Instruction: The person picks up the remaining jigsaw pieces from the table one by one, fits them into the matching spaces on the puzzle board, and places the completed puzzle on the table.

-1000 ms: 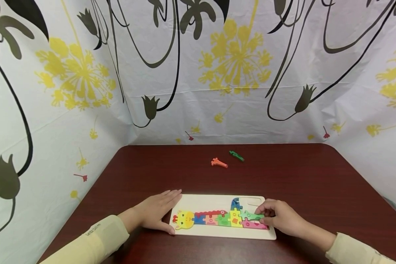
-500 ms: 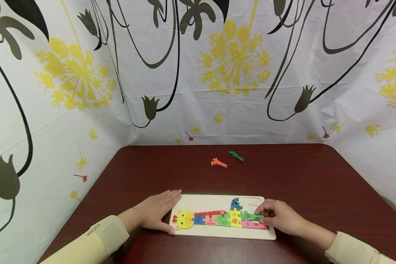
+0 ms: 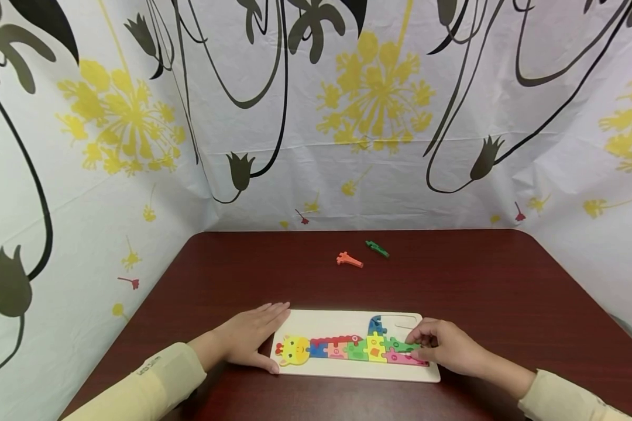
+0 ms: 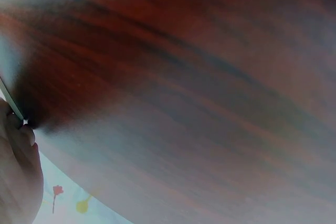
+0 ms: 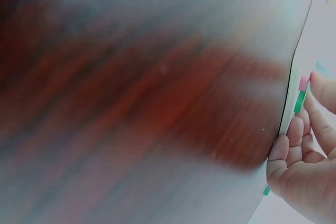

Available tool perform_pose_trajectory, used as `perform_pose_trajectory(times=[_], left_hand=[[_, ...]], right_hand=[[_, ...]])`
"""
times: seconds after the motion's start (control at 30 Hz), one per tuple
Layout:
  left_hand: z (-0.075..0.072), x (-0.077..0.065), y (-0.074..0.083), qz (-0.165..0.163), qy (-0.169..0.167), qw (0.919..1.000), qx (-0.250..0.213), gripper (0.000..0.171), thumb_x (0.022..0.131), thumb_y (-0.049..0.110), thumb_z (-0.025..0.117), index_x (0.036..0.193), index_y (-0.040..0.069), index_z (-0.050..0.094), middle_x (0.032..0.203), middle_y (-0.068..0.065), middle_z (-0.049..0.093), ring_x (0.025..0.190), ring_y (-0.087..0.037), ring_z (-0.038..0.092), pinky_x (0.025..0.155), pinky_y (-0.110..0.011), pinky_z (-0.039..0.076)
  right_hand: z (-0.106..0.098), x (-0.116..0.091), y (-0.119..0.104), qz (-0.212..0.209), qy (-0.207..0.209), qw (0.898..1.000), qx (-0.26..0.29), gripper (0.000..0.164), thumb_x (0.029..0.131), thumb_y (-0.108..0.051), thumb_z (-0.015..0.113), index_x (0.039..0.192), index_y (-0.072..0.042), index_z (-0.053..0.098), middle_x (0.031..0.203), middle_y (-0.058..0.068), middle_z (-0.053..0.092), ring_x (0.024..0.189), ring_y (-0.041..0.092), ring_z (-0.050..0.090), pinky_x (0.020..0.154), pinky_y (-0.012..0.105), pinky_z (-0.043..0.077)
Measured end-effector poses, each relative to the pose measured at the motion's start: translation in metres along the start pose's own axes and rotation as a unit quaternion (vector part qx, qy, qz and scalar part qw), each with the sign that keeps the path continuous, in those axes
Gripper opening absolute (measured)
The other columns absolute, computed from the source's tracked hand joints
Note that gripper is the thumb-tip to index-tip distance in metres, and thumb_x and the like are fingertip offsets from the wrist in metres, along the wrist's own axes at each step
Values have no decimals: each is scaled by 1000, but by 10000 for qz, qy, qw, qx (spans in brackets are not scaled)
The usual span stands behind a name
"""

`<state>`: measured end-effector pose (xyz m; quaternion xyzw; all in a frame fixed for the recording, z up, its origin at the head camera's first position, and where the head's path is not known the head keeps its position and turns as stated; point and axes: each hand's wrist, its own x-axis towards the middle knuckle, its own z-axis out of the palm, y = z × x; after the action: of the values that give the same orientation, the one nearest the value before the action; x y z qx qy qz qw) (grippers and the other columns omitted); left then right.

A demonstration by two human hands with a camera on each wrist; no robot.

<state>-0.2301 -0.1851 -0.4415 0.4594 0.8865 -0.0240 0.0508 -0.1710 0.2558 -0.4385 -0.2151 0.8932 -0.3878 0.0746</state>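
A white puzzle board (image 3: pixel 337 369) lies near the table's front, with a giraffe of coloured, interlocking pieces on it. Its yellow giraffe head piece (image 3: pixel 295 351) is at the left end. My left hand (image 3: pixel 253 334) rests at the board's left edge, fingers extended and thumb by the lower corner. At the right end, my right hand (image 3: pixel 450 346) pinches a green puzzle piece (image 3: pixel 397 345) between thumb and fingers. This piece lies beside the yellow body piece (image 3: pixel 375 349) and above the pink piece (image 3: pixel 406 358). In the right wrist view, its green edge (image 5: pixel 300 102) shows between the fingertips.
Farther back on the dark red-brown table (image 3: pixel 274 263) lie a loose orange puzzle piece (image 3: pixel 350 259) and a loose dark green piece (image 3: pixel 377 248). A blue piece (image 3: pixel 376 324) sits at the board's upper right, beside an outlined recess. A patterned white curtain (image 3: pixel 305 128) surrounds the table.
The green piece in my right hand has tipped slightly and looks darker and flatter on the board. My right thumb has shifted a little to the left. My left hand stays in place.
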Motion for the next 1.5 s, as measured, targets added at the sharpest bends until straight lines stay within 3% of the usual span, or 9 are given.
perform_pose_trajectory(times=[0.43, 0.87, 1.23, 1.5], left_hand=[[-1, 0, -1, -35, -98, 9999, 9, 110, 80, 85, 35, 156, 6, 17, 161, -8, 15, 146, -21, 15, 116, -40, 18], [0, 0, -1, -7, -23, 10000, 16, 110, 80, 85, 35, 155, 6, 18, 161, -8, 16, 146, -22, 16, 116, -41, 20], [1, 0, 0, 34, 39, 10000, 28, 110, 81, 85, 33, 155, 5, 18, 161, -9, 17, 146, -22, 16, 115, -41, 20], [1, 0, 0, 19, 30, 10000, 55, 110, 80, 85, 33, 155, 6, 18, 161, -8, 17, 146, -21, 16, 115, -40, 20]], right_hand=[[0, 2, 0, -15, -8, 10000, -4, 14, 81, -15, 79, 93, -13, 72, 83, -1, 55, 73, 7, 48, 59, 23, 43], [-5, 4, -5, 232, -25, 9994, 262, 17, 83, -18, 78, 96, -9, 70, 81, -1, 57, 71, 10, 51, 57, 24, 43], [-13, 13, -11, 287, 412, 9987, 21, 15, 85, -17, 76, 96, -9, 71, 87, -1, 60, 78, 14, 52, 64, 24, 46], [-23, 32, -10, 373, 870, 9955, -7, 19, 87, -16, 75, 101, -5, 70, 89, 0, 62, 81, 19, 54, 64, 26, 48]])
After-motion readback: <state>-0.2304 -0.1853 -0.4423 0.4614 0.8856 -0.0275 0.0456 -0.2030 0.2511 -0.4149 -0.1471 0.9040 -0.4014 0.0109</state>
